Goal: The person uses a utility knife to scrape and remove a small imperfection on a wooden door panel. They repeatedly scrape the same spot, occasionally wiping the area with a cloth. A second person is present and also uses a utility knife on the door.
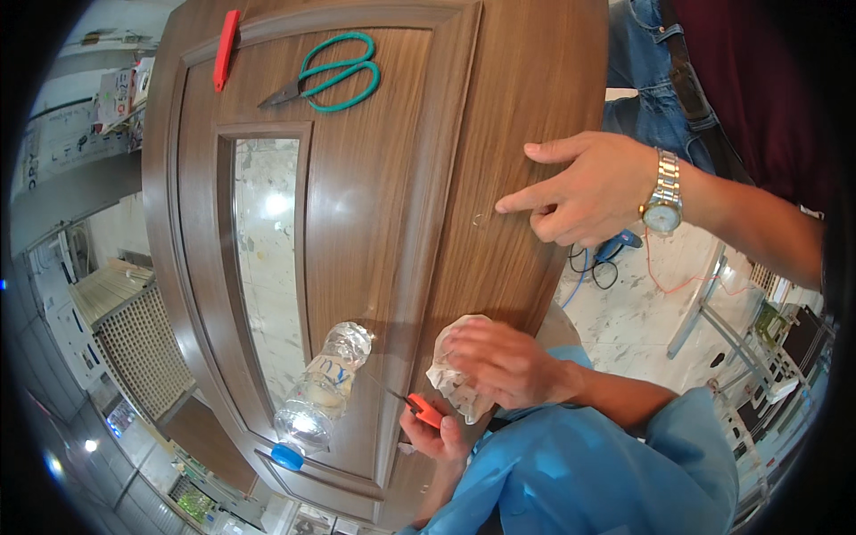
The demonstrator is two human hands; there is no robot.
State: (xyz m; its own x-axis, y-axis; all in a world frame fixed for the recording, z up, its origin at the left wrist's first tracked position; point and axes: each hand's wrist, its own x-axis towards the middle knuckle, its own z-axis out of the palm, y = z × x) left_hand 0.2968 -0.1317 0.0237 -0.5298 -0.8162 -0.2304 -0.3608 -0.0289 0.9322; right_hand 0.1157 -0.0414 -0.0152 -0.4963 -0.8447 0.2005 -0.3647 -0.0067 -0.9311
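My left hand (pixel 437 439) is closed around the orange handle of a small tool (pixel 426 410). A thin dark shaft or blade sticks out of it toward a clear plastic bottle. Slightly blurred, my right hand (pixel 504 364) presses on a crumpled white cloth or sheet of paper (pixel 450 379) against the brown wood-grain door (pixel 366 241). The clear bottle (pixel 325 392) lies on its side left of both hands, its blue cap toward me. Farther up, another person's hand (pixel 588 189), wearing a metal watch, points at a small pale mark (pixel 479 220) on the door.
Green-handled scissors (pixel 343 73) and a red bar-shaped tool (pixel 226 51) lie at the door's far end. A narrow glass panel (pixel 270 259) is set into the door. On the floor at right are a blue power tool (pixel 620 246), cables and a metal stand (pixel 727 325).
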